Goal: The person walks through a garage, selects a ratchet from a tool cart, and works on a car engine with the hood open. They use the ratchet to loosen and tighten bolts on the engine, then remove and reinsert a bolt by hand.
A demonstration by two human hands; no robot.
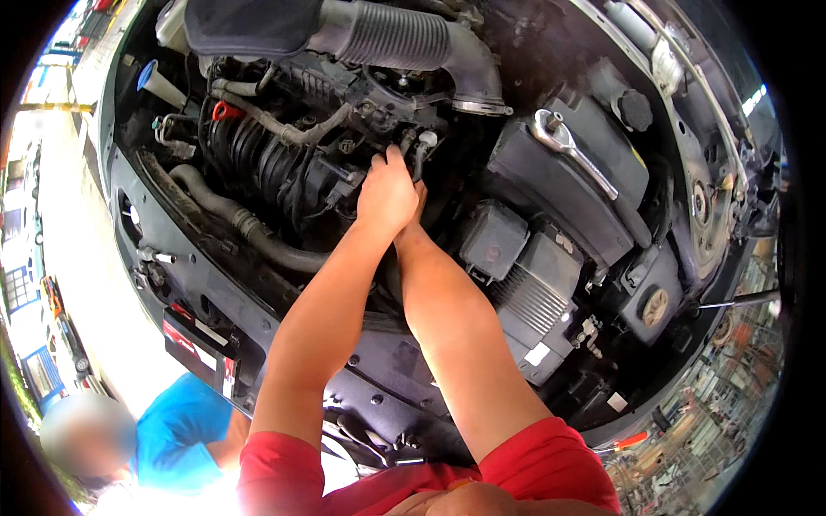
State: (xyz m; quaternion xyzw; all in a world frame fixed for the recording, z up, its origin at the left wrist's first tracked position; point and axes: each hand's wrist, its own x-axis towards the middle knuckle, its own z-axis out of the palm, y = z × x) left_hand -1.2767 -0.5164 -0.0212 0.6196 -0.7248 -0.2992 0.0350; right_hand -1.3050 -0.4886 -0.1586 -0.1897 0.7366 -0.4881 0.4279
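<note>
Both my hands reach deep into a car's engine bay, close together beside the black ribbed intake manifold (249, 146). My left hand (387, 196) is uppermost, its fingers bent down by a dark hose end with a pale fitting (428, 138). What those fingers grip is hidden beneath them. Just behind and below it, my right hand (418, 206) shows only in part; its fingers are out of sight. Above them runs a corrugated air intake duct (400, 39). A chrome ratchet (575, 151) lies on the black battery cover (551, 185) to the right.
A black finned box (533, 297) and a capped reservoir (651, 310) fill the right side. A thick hose (258, 236) crosses at left. A black and red box (202, 344) rests on the front edge. A person in blue (185, 421) is at lower left; an orange-handled tool (631, 441) lies lower right.
</note>
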